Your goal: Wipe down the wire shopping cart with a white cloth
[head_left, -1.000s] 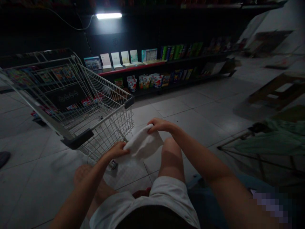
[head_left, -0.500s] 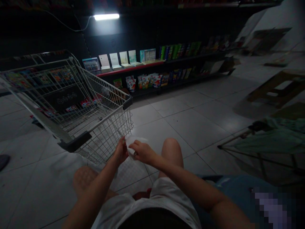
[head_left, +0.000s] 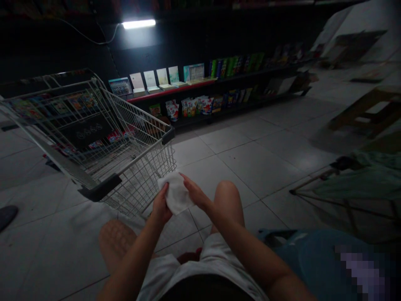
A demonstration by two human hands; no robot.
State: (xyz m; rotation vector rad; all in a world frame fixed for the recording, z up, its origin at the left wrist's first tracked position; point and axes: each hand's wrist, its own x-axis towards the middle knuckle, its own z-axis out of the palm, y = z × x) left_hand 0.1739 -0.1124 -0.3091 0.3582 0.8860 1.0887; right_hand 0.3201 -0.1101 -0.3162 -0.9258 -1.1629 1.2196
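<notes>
A folded white cloth (head_left: 175,194) is held between both hands just above my knees. My left hand (head_left: 161,207) grips its lower left part with curled fingers. My right hand (head_left: 196,194) presses on its right side with fingers fairly straight, closing on the cloth. Directly left of my hands stands a wire shopping cart (head_left: 125,142), its near corner almost touching the cloth.
I sit low on a tiled floor (head_left: 250,159). Dark shelves (head_left: 200,83) with books and packets line the far wall under a strip light (head_left: 138,24). A wooden stool (head_left: 366,113) and a green-covered frame (head_left: 360,179) stand at the right. A dark shoe (head_left: 6,215) lies far left.
The cloth was stretched wide between my hands, then folded as my right hand came in to the left one. Now it is a compact pad held between both hands.
</notes>
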